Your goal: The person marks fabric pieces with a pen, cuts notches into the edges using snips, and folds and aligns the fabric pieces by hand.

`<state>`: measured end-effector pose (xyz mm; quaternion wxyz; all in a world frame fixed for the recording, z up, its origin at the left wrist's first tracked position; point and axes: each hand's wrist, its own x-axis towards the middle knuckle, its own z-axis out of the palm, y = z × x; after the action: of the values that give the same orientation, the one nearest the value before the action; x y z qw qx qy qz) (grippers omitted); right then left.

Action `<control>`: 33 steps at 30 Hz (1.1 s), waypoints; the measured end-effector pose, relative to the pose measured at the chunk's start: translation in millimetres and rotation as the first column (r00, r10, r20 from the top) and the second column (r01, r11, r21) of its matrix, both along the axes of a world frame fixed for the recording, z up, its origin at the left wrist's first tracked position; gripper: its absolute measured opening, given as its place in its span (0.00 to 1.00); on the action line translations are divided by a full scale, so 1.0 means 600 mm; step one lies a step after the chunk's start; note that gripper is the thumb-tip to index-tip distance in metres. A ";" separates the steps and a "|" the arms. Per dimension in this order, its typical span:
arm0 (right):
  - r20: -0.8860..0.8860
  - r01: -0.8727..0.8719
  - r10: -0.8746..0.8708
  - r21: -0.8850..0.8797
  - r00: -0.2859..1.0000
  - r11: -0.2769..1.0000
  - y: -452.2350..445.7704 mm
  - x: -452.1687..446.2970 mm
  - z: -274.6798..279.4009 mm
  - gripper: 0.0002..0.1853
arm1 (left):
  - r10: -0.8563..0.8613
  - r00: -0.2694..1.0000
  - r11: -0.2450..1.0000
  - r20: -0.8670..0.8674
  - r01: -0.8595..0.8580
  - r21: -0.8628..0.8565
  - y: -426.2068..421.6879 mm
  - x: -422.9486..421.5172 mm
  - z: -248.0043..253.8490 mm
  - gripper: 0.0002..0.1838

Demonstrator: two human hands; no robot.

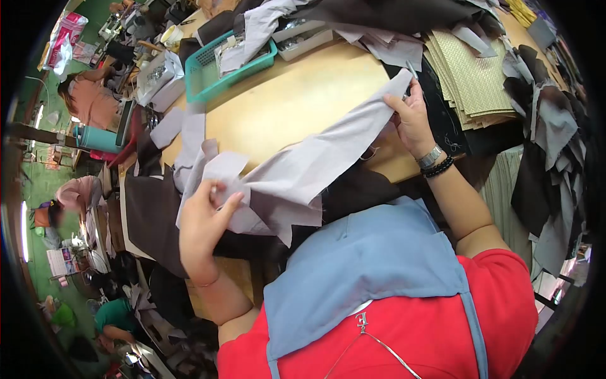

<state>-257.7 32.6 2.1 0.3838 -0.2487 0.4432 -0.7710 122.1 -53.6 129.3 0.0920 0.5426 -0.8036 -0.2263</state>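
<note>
A long pale grey cloth piece stretches between my two hands above the wooden table. My right hand pinches its upper right end, and a small metal tool sticks up from between the fingers. My left hand is at the cloth's left part, with thumb and fingers curled at its edge. More pale pieces lie just beyond the left hand. Dark cloth lies under the stretched piece, near the table's front edge.
A teal basket and a white tray stand at the back. Stacked quilted yellowish sheets lie at the right, beside hanging grey and dark scraps. A teal bottle is at the left. Other people sit farther left.
</note>
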 end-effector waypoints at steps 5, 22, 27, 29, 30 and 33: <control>0.091 0.004 0.006 -0.109 0.996 0.994 -0.003 0.024 0.060 0.34 | -0.317 0.945 0.838 0.085 0.321 -0.441 0.099 -0.144 -0.033 0.34; -0.513 -0.303 0.379 0.230 0.770 0.925 -0.017 0.061 0.022 0.33 | 0.379 0.724 0.899 -0.576 -0.141 0.414 -0.106 -0.127 -0.177 0.29; -0.896 -0.291 0.322 0.235 0.304 0.927 0.014 0.149 0.019 0.67 | 0.520 0.540 0.816 -0.662 -0.084 0.572 -0.017 -0.175 -0.152 0.21; -0.783 -0.367 0.347 0.164 0.516 0.916 0.005 0.184 -0.025 0.63 | 0.278 0.648 0.868 -0.709 0.146 0.474 0.042 -0.203 -0.130 0.16; -0.710 -0.359 0.361 0.162 0.604 0.919 0.003 0.183 -0.041 0.62 | 0.006 0.663 0.871 -0.749 0.364 0.329 0.061 -0.205 -0.141 0.15; -0.696 -0.165 0.257 0.198 0.670 0.966 0.013 0.120 -0.002 0.59 | -0.518 0.568 0.746 -0.640 0.665 -0.014 0.072 -0.195 -0.030 0.17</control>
<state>-186.0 40.7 1.0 0.2813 -0.5553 0.5706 -0.5356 4.9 -10.7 111.2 0.1995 0.1435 -0.8328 -0.4961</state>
